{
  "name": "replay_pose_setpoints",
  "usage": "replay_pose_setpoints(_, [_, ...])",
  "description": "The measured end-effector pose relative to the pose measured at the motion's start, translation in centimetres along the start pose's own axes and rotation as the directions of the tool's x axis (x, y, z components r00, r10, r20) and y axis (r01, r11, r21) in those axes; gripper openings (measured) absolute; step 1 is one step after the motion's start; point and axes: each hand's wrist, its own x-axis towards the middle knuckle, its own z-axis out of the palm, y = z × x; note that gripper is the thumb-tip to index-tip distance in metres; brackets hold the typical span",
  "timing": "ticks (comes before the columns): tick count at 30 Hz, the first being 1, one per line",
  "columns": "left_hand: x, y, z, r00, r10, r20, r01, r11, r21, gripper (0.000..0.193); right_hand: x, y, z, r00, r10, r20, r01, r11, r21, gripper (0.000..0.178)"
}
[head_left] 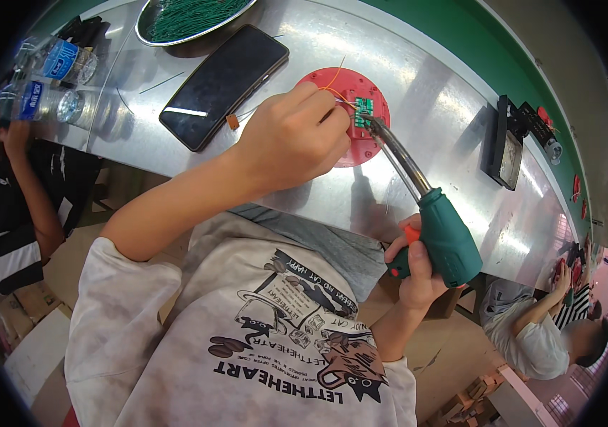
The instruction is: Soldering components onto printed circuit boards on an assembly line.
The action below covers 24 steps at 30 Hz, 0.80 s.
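Note:
A green soldering gun (450,238) with a long metal tip is in my right hand (421,274), whose fingers wrap round its handle by the orange-red trigger. The tip reaches a small green circuit board (364,108) inside a round red plastic housing (377,88) on the metal table. My left hand (293,135) leans over the housing's left side, fingers pinched on a thin wire at the board. An orange wire (334,91) loops up from there. Left of that hand, a small brown piece (233,122) sits on a thin lead. My fingers partly cover the board's left edge.
A black phone (224,85) lies left of the housing. Behind it stands a metal bowl (140,30) of green wires. Water bottles (62,60) lie far left, near another person's arm. A black tray (507,146) stands right; another person (542,334) sits farther right.

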Motion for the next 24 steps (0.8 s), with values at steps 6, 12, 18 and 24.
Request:
replay_pose_setpoints(6, [0.08, 0.12, -0.13, 1.0, -0.01, 0.018, 0.01, 1.0, -0.005, 0.01, -0.23, -0.18, -0.03, 0.996, 0.09, -0.03, -0.087, 0.994, 0.067, 0.029])
replay_pose_setpoints(12, [0.0, -0.12, -0.06, 1.0, 0.023, -0.002, -0.023, 1.0, 0.0, 0.01, 0.02, -0.37, -0.13, 0.996, 0.088, -0.002, -0.088, 0.996, 0.022, 0.032])
replay_pose_setpoints(18, [0.1, 0.13, -0.2, 1.0, -0.005, -0.01, 0.005, 1.0, -0.002, 0.01, 0.05, -0.05, -0.14, 0.999, -0.017, -0.031, 0.018, 0.999, 0.031, 0.041])
replay_pose_setpoints(24, [-0.09, -0.06, 0.12, 1.0, 0.022, -0.012, -0.022, 1.0, 0.013, 0.01, 0.09, 0.12, -0.28, 1.0, -0.016, -0.014, 0.017, 1.0, 0.008, 0.042])
